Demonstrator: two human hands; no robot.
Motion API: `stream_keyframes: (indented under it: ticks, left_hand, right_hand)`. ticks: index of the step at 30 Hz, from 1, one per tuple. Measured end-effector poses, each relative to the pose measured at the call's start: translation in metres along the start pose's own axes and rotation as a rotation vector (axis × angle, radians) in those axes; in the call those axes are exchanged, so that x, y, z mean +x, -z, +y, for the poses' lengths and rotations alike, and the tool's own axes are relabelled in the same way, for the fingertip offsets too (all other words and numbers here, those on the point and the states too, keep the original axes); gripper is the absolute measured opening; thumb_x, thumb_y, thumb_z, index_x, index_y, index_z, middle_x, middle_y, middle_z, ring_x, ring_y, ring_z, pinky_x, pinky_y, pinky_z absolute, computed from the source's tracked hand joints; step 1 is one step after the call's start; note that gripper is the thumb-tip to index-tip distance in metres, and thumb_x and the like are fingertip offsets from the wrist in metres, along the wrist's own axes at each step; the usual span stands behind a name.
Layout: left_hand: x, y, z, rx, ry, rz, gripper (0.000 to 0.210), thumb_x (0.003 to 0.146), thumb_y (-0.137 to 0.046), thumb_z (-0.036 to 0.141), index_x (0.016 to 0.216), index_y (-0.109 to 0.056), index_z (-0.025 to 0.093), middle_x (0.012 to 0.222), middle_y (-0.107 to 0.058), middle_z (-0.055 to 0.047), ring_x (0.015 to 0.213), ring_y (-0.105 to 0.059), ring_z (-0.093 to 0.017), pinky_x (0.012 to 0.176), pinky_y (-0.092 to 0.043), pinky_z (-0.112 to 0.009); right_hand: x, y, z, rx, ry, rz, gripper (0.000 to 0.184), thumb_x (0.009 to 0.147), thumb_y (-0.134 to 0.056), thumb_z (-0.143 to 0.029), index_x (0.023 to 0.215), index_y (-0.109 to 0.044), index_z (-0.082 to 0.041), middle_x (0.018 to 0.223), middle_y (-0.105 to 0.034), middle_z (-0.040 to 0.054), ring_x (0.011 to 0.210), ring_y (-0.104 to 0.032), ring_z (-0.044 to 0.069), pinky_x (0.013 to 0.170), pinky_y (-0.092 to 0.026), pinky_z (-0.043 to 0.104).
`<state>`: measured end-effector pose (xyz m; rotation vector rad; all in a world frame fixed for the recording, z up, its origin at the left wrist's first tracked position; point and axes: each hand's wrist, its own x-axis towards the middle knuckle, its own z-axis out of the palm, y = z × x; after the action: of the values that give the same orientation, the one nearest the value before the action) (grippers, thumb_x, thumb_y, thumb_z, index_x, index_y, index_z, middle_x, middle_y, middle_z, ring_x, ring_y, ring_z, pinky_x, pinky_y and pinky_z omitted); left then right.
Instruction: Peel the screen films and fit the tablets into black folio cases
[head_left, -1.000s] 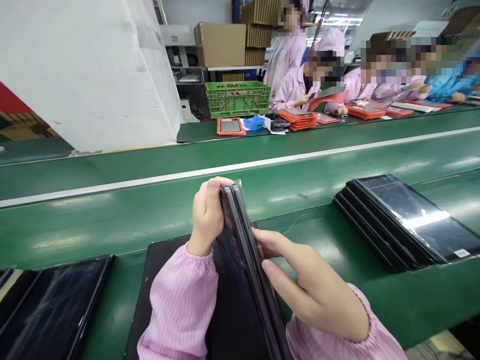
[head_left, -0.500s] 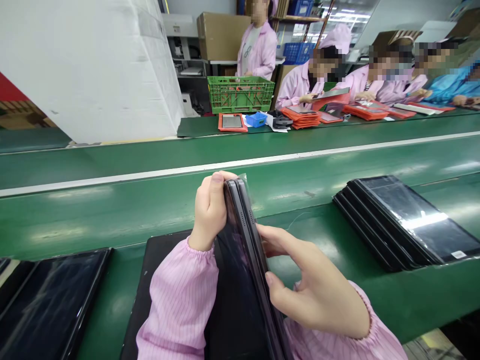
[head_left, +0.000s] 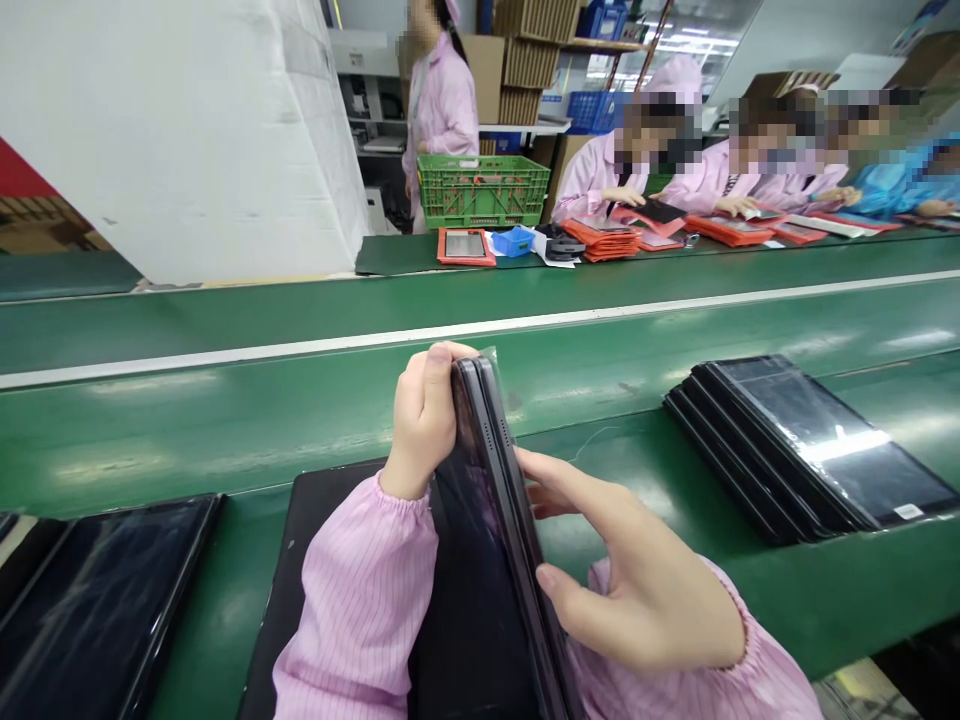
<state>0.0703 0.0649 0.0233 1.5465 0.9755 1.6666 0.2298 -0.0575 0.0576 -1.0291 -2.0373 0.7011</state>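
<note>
Two dark grey tablets (head_left: 501,480) stand on edge, pressed together face to face, with small speaker holes along their rims. My left hand (head_left: 427,420) is closed around their upper end, thumb on top. At the right side of the pair is my right hand (head_left: 630,560). Its fingertips reach behind the outer tablet and its thumb rests near the edge, so it lightly grips the side. Clear film sticks out at the top corner. Under my left forearm lies a flat black slab (head_left: 322,510), partly hidden by the sleeve.
Black tablets (head_left: 810,440) are stacked at the right, with glossy film on top. Another dark tablet (head_left: 112,590) lies at the left. Beyond the green belt (head_left: 225,410) are a green crate (head_left: 484,190), a blue tray (head_left: 514,240), orange sleeves (head_left: 600,238) and several people.
My hands and the tablets have barely moved. The standing person at the back has shifted left, and a seated person has lowered a dark panel onto the orange sleeves.
</note>
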Motion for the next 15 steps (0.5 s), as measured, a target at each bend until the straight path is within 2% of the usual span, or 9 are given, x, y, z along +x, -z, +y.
stream_keyframes:
  ticks: [3, 6, 7, 9, 10, 11, 12, 13, 15]
  left_hand:
    - [-0.003, -0.002, 0.004, 0.013, -0.017, -0.001, 0.058, 0.094, -0.031, 0.066, 0.077, -0.066, 0.023, 0.075, -0.066, -0.006, 0.076, -0.063, -0.021, 0.069, -0.050, -0.033]
    - [-0.010, -0.009, 0.008, 0.026, -0.083, 0.009, 0.054, 0.098, -0.030, 0.057, 0.078, -0.067, 0.024, 0.078, -0.068, -0.005, 0.080, -0.064, -0.021, 0.080, -0.050, -0.036]
    - [-0.012, -0.012, 0.007, 0.037, -0.111, 0.075, 0.053, 0.100, -0.029, 0.053, 0.079, -0.067, 0.023, 0.081, -0.069, -0.005, 0.084, -0.065, -0.021, 0.085, -0.049, -0.037]
    - [-0.013, -0.014, -0.001, 0.065, -0.122, 0.297, 0.046, 0.101, -0.030, 0.046, 0.089, -0.068, 0.023, 0.095, -0.070, -0.006, 0.098, -0.064, -0.021, 0.096, -0.045, -0.038]
    - [-0.012, -0.014, -0.007, 0.076, -0.080, 0.411, 0.040, 0.100, -0.034, 0.045, 0.099, -0.067, 0.022, 0.107, -0.069, -0.007, 0.108, -0.061, -0.021, 0.100, -0.042, -0.038]
    - [-0.010, -0.012, -0.013, 0.080, 0.006, 0.454, 0.036, 0.098, -0.040, 0.045, 0.110, -0.064, 0.022, 0.120, -0.066, -0.009, 0.118, -0.057, -0.021, 0.103, -0.041, -0.038]
    - [-0.007, -0.009, -0.020, 0.073, 0.132, 0.417, 0.037, 0.095, -0.047, 0.048, 0.117, -0.061, 0.022, 0.129, -0.062, -0.010, 0.123, -0.054, -0.022, 0.103, -0.041, -0.038]
    - [-0.004, -0.005, -0.026, 0.053, 0.262, 0.329, 0.040, 0.093, -0.049, 0.052, 0.116, -0.061, 0.021, 0.129, -0.062, -0.012, 0.122, -0.056, -0.024, 0.099, -0.044, -0.039]
    - [0.002, 0.001, -0.031, -0.008, 0.430, 0.091, 0.052, 0.091, -0.043, 0.064, 0.104, -0.065, 0.019, 0.115, -0.068, -0.013, 0.111, -0.062, -0.027, 0.092, -0.049, -0.041]
  right_hand:
    - [0.006, -0.008, -0.005, -0.029, -0.104, 0.023, 0.067, 0.077, -0.063, -0.016, 0.139, -0.041, -0.024, 0.114, -0.070, 0.0051, 0.094, -0.071, 0.022, 0.078, -0.060, 0.032]
    - [0.014, -0.021, -0.009, -0.125, -0.221, 0.026, 0.043, 0.078, -0.063, -0.021, 0.120, -0.053, -0.022, 0.098, -0.071, 0.0040, 0.079, -0.069, 0.023, 0.063, -0.056, 0.033]
    - [0.016, -0.024, -0.009, -0.159, -0.241, 0.034, 0.032, 0.079, -0.059, -0.019, 0.111, -0.055, -0.022, 0.091, -0.070, 0.0035, 0.074, -0.068, 0.023, 0.060, -0.054, 0.033]
    - [0.018, -0.027, -0.009, -0.196, -0.264, 0.074, 0.019, 0.081, -0.052, -0.016, 0.099, -0.056, -0.022, 0.082, -0.069, 0.0030, 0.069, -0.067, 0.023, 0.058, -0.051, 0.033]
    - [0.018, -0.028, -0.009, -0.200, -0.275, 0.105, 0.018, 0.081, -0.050, -0.016, 0.097, -0.057, -0.021, 0.080, -0.069, 0.0031, 0.068, -0.067, 0.024, 0.059, -0.051, 0.033]
    - [0.017, -0.027, -0.009, -0.202, -0.281, 0.136, 0.018, 0.082, -0.049, -0.017, 0.098, -0.057, -0.021, 0.079, -0.069, 0.0034, 0.069, -0.068, 0.025, 0.060, -0.051, 0.034]
    - [0.017, -0.027, -0.010, -0.203, -0.278, 0.164, 0.020, 0.083, -0.049, -0.018, 0.101, -0.058, -0.021, 0.079, -0.070, 0.0036, 0.070, -0.069, 0.025, 0.062, -0.052, 0.035]
    - [0.016, -0.027, -0.010, -0.206, -0.269, 0.197, 0.024, 0.084, -0.049, -0.019, 0.106, -0.058, -0.020, 0.080, -0.071, 0.0038, 0.073, -0.070, 0.026, 0.064, -0.054, 0.035]
    - [0.013, -0.028, -0.012, -0.208, -0.221, 0.278, 0.035, 0.086, -0.049, -0.020, 0.121, -0.055, -0.020, 0.087, -0.073, 0.0050, 0.080, -0.072, 0.027, 0.069, -0.056, 0.036]
